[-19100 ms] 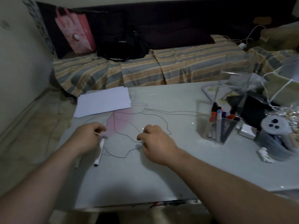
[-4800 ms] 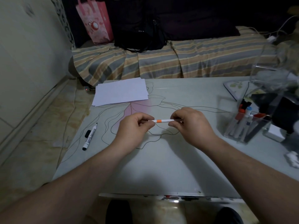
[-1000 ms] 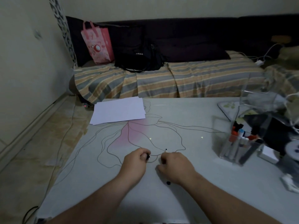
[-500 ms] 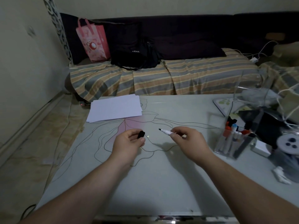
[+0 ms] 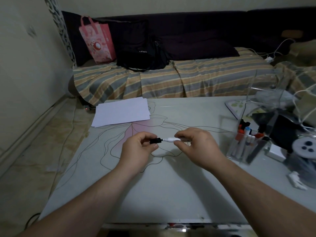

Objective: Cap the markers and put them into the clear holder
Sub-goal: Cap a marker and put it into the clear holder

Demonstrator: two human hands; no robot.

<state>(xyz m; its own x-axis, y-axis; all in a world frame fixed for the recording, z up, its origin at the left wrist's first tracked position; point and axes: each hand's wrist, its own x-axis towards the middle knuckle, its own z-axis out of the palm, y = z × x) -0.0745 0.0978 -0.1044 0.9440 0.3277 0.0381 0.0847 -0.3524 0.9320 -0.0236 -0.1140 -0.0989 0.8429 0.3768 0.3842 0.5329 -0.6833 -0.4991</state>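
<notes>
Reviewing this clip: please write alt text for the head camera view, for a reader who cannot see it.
Above a pale table, the left hand holds a black cap at the tip of a white marker held by the right hand. A clear holder with capped markers stands at right; white paper lies at the far left, a striped sofa behind.

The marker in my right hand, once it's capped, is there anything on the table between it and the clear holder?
Nothing visible. The marker and the black cap are held above bare table, and the stretch rightward to the clear holder looks clear. Its open top already holds several markers.
</notes>
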